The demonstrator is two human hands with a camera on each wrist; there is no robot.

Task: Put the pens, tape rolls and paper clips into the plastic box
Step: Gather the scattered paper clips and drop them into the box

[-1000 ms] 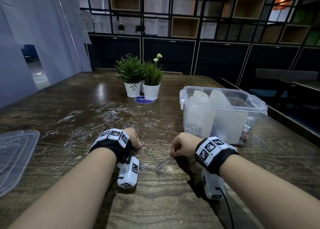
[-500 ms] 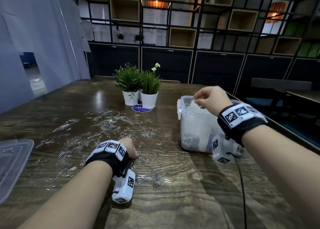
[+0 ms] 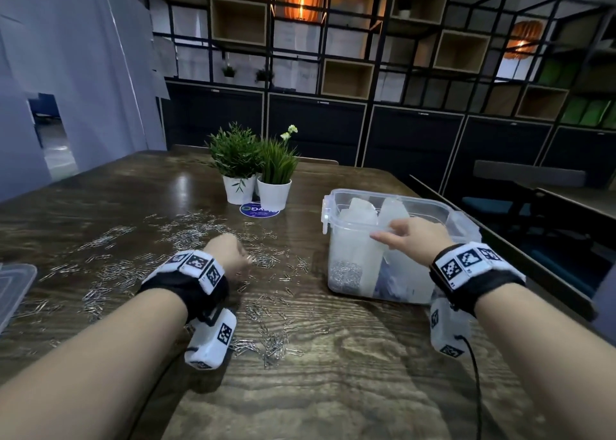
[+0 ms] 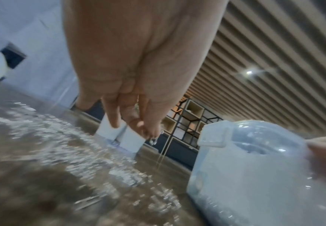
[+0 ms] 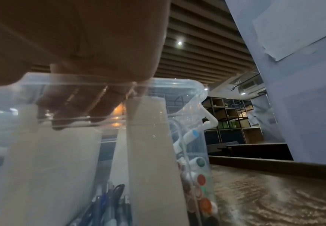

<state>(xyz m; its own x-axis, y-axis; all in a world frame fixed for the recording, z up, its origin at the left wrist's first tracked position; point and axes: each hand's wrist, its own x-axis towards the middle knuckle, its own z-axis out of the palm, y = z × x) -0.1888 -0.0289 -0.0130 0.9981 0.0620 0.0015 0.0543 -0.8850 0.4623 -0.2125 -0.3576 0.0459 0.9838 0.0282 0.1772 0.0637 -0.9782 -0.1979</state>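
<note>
Right hand [image 3: 415,238] dropped from above plastic box [image 3: 463,218] to near rim, fingers spread; left hand [image 3: 228,254] lifted

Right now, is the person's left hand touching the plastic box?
Apart. The head view shows the left hand above the scattered paper clips, with a stretch of table between it and the plastic box.

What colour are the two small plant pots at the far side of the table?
White: both small round plant pots are plain white, clearest in the head view.
</note>
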